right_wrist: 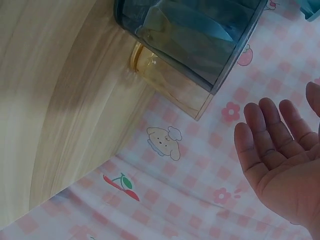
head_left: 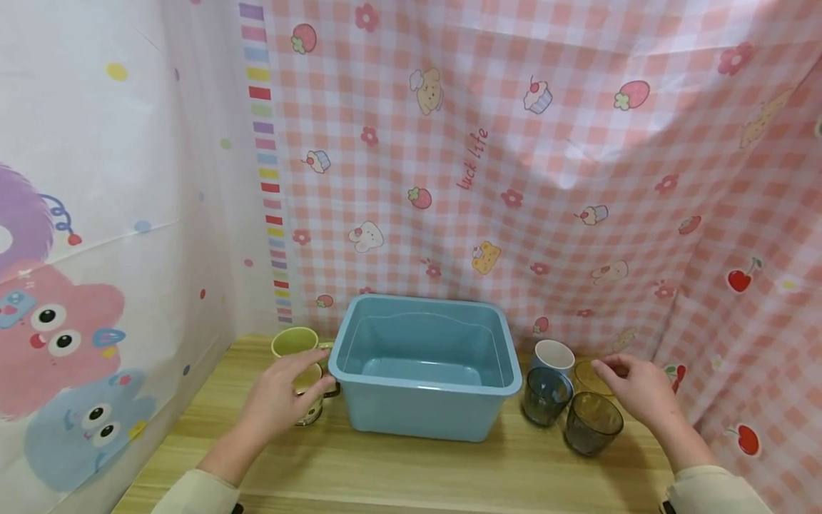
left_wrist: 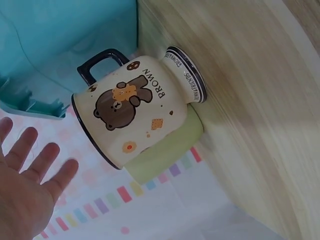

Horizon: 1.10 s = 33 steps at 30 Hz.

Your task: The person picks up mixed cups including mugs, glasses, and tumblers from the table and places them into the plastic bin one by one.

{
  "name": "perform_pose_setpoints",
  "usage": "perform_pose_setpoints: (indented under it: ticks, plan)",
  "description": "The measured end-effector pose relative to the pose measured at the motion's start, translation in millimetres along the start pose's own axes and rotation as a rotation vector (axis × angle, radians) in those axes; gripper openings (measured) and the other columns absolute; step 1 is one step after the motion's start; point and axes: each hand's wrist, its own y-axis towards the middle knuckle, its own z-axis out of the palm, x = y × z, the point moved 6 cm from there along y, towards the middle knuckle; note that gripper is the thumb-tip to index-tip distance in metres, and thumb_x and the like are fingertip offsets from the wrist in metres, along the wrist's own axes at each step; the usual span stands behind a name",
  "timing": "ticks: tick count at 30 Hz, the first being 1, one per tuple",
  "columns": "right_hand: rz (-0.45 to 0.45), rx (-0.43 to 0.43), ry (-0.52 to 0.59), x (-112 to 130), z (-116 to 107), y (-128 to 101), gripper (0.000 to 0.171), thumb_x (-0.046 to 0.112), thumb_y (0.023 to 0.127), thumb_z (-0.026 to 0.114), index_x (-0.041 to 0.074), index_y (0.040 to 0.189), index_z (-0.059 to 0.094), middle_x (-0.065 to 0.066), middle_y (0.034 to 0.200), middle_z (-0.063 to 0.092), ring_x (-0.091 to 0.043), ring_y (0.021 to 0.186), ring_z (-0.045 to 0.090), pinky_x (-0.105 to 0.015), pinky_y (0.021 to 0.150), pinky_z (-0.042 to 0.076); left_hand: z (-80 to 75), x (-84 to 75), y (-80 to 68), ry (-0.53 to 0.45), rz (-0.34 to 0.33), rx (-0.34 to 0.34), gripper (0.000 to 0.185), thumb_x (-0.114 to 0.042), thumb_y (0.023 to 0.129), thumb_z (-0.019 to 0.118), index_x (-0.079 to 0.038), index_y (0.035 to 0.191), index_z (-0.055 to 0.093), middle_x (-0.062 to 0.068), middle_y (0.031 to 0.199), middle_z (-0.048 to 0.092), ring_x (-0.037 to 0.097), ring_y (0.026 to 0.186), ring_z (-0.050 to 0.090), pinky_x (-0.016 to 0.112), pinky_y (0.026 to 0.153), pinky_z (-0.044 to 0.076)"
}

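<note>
My left hand (head_left: pixel 276 396) hovers over a cream mug (left_wrist: pixel 160 100) with a brown bear print and a black handle, its fingers spread. Behind that mug stands a green mug (head_left: pixel 290 344), partly covered by it in the left wrist view. On the other side, my right hand (head_left: pixel 642 391) hangs above an amber glass (head_left: pixel 586 373), fingers loosely bent and holding nothing. Close by are a brownish clear glass (head_left: pixel 592 432), a dark blue-grey glass (head_left: pixel 546 403) and a cup with a white inside (head_left: pixel 554 354). Between the hands sits a blue plastic bin (head_left: pixel 420 415) with nothing in it.
Everything stands on a wooden table (head_left: pixel 385 478). A pink checked cloth (head_left: pixel 449 157) hangs right behind the bin and along the right side. At the left hangs a white cloth (head_left: pixel 180 285) with cartoon figures.
</note>
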Motion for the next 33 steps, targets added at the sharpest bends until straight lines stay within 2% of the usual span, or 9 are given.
perform_pose_setpoints:
  ticks: [4,7,13,18,25,33]
  plan:
    - [-0.002,0.001,0.015,1.7,1.6,-1.5,0.058,0.05,0.11,0.056,-0.004,0.123,0.072,-0.028,0.114,0.077,-0.045,0.103,0.074,-0.059,0.084,0.06,1.0,-1.2,0.4,-0.017,0.024,-0.01,0.052,-0.027,0.086,0.09,-0.012,0.134,0.075,0.014,0.135,0.076,0.043,0.125,0.071,0.063,0.101,0.059]
    - [-0.004,-0.001,0.024,2.1,2.4,-2.4,0.055,0.048,0.11,0.058,-0.003,0.122,0.073,-0.027,0.114,0.077,-0.044,0.104,0.074,-0.059,0.084,0.06,2.1,-1.0,0.4,-0.039,0.0,0.006,0.052,-0.029,0.088,0.089,-0.013,0.135,0.075,0.015,0.138,0.074,0.046,0.129,0.069,0.068,0.105,0.054]
    - [0.013,0.015,0.022,-0.8,6.0,-4.7,0.054,0.049,0.109,0.058,-0.001,0.123,0.073,-0.026,0.114,0.078,-0.043,0.103,0.075,-0.057,0.082,0.061,5.9,-1.2,-0.2,-0.033,-0.103,0.091,0.051,-0.041,0.093,0.083,-0.018,0.138,0.073,0.013,0.149,0.067,0.049,0.143,0.057,0.086,0.114,0.03]
    - [0.025,0.038,0.014,-3.5,7.7,-6.8,0.061,0.054,0.109,0.056,-0.002,0.126,0.072,-0.026,0.115,0.078,-0.043,0.104,0.075,-0.055,0.082,0.062,7.4,-3.0,1.2,-0.03,-0.145,0.105,0.05,-0.045,0.094,0.081,-0.018,0.135,0.074,0.014,0.154,0.063,0.052,0.151,0.047,0.089,0.118,0.015]
    - [0.026,0.083,0.0,-5.1,9.5,-10.5,0.067,0.06,0.108,0.054,-0.001,0.13,0.07,-0.024,0.118,0.078,-0.042,0.107,0.075,-0.056,0.085,0.061,7.6,-7.8,3.5,-0.031,-0.152,0.077,0.047,-0.044,0.094,0.081,-0.014,0.131,0.076,0.016,0.155,0.062,0.055,0.152,0.043,0.091,0.116,0.011]
    - [0.009,0.108,-0.014,-5.5,10.5,-15.5,0.07,0.059,0.106,0.06,-0.005,0.133,0.067,-0.026,0.118,0.077,-0.043,0.108,0.075,-0.057,0.086,0.061,7.2,-10.3,3.3,-0.021,-0.148,0.063,0.048,-0.043,0.093,0.082,-0.014,0.13,0.076,0.017,0.154,0.062,0.056,0.152,0.041,0.092,0.116,0.012]
